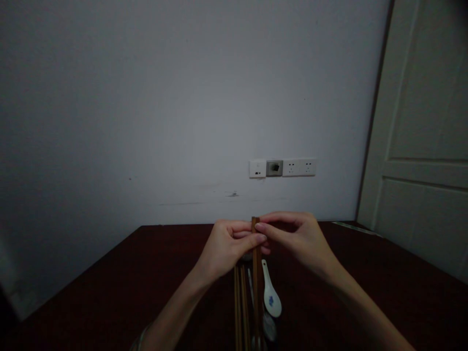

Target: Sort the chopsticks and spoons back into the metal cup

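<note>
Both hands meet over the middle of the table on a pair of wooden chopsticks [257, 282]. My left hand [226, 246] is closed round their upper part, thumb across the front. Near the top end, my right hand [298, 239] pinches them between thumb and fingers. Below, on the table, several more chopsticks [240, 307] lie side by side at the left. To the right rests a white soup spoon [271, 297] with a blue mark in its bowl. A metal spoon [269, 326] lies partly hidden behind the held chopsticks. A small pale object behind my left fingers is mostly hidden.
The dark red table [164, 273] reaches back to a pale wall [164, 107]. Sockets and a switch plate [282, 167] are set in the wall above the table. A panelled door [420, 146] stands at the right. The room is dim.
</note>
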Tool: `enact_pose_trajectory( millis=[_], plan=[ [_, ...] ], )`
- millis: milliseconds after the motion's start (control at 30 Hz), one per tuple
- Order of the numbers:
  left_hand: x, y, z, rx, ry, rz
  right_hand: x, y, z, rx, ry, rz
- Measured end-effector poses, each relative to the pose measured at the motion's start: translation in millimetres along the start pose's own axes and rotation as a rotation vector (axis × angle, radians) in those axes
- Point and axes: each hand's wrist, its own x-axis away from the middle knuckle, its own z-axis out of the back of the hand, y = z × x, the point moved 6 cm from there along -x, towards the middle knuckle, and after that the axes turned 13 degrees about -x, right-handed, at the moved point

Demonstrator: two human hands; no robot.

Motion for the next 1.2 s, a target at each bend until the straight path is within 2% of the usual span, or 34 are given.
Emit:
enact_pose_trajectory(
  millis=[767, 1200],
  plan=[
    [-3.6, -2.6, 1.6, -0.031, -0.004, 0.012, -2.2, 10.6, 2.4, 0.018, 0.031, 0.025],
    [-20.5, -30.9, 3.5, 0.013, 0.042, 0.034, -12.6, 34.1, 6.6, 0.011, 0.044, 0.025]
  ],
)
